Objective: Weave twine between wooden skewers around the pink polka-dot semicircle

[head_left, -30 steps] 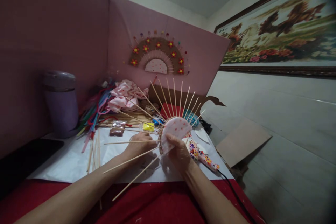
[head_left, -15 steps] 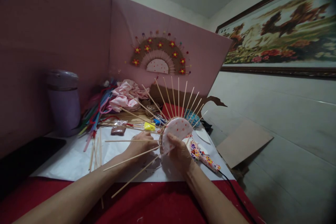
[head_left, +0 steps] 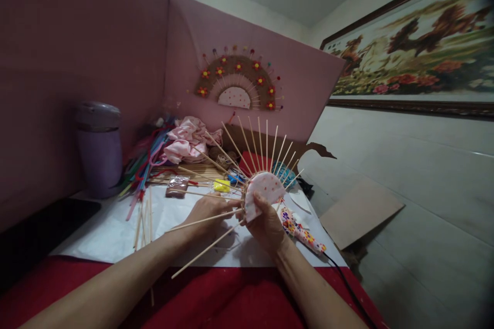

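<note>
My right hand (head_left: pixel 266 223) is closed on a half-disc (head_left: pixel 264 190) covered in white cloth with pinkish-red dots, its thumb pressed on the front face. Thin wooden sticks (head_left: pixel 260 144) fan out from the curved rim, up and toward the left. Behind the lower left sticks, my left hand (head_left: pixel 212 211) is curled with its fingertips close to the half-disc's left edge. Whatever those fingers pinch is hidden. A flower-patterned glue gun (head_left: pixel 303 231) with a black cord lies right of my right hand.
Loose sticks (head_left: pixel 142 223) and packets of brown (head_left: pixel 177 186) and yellow clay (head_left: pixel 221 185) lie on white paper (head_left: pixel 111 236). Pink cloth (head_left: pixel 185 139), pipe cleaners (head_left: pixel 144 157) and a purple tumbler (head_left: pixel 99 149) stand behind. A similar flowered half-round piece (head_left: pixel 235 74) hangs on the pink panel (head_left: pixel 301 77).
The half-disc has turned slightly clockwise and shifted a little right, so its left sticks point higher. Both hands moved slightly with it; my right hand keeps its hold.
</note>
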Available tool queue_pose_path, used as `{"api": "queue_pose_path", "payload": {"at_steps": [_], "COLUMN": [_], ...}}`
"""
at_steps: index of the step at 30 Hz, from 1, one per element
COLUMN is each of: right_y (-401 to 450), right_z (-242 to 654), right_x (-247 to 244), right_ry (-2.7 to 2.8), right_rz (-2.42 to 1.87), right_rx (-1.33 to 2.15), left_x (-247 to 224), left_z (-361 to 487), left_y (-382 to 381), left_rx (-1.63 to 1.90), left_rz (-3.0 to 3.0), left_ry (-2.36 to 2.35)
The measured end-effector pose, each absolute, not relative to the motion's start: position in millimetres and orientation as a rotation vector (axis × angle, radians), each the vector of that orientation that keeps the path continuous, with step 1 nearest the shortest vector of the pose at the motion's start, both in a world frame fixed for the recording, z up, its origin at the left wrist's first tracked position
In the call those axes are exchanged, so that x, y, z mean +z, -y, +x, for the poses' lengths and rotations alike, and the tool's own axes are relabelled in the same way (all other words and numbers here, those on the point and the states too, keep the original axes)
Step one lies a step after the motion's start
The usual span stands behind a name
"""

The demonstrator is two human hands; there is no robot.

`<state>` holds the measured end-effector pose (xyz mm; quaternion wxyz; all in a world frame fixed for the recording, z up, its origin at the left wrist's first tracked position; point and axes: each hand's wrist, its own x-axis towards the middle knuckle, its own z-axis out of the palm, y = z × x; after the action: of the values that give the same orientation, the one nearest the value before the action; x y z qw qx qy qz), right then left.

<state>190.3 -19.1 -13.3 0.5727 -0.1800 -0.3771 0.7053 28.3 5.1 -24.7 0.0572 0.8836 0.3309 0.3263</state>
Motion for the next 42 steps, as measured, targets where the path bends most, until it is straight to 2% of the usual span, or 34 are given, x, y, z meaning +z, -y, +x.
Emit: {"api": "queue_pose_path", "payload": {"at_steps": [5, 7, 10, 19, 25, 30, 38, 42], "right_y": [20.2, 20.3, 19.1, 15.9, 17.5, 17.7, 19.6, 20.9], "right_z": [191.5, 192.1, 192.8, 193.7, 195.9, 195.0, 194.7, 196.2], "right_x": [-9.3, -8.5, -9.9, -15.9, -11.0, -12.5, -9.2, -8.3], "right_ry": [0.973, 0.987, 0.928, 0.949, 1.043, 1.006, 1.024, 1.026], "right_rz": [-0.424, -0.43, -0.409, -0.434, -0.428, -0.398, -0.416, -0.416], "right_rx": [1.69, 1.705, 1.711, 1.715, 1.748, 1.749, 1.759, 1.804], "left_x": [-8.7, 1.6, 11.8, 3.3, 4.7, 5.7, 10.1, 15.8], "left_z": [23.4, 24.6, 29.9, 31.5, 25.0, 30.6, 31.1, 30.3], "left_y": [-11.8, -8.9, 0.3, -2.1, -6.2, -0.2, 1.2, 11.2], "left_rx": [1.36, 1.419, 1.263, 1.096, 1.286, 1.131, 1.359, 1.223], "left_rz": [2.16, 1.968, 1.763, 1.696, 1.512, 1.606, 1.626, 1.515], "left_ry": [-1.121, -1.017, -0.774, -0.654, -0.712, -0.708, -0.766, -0.7]}}
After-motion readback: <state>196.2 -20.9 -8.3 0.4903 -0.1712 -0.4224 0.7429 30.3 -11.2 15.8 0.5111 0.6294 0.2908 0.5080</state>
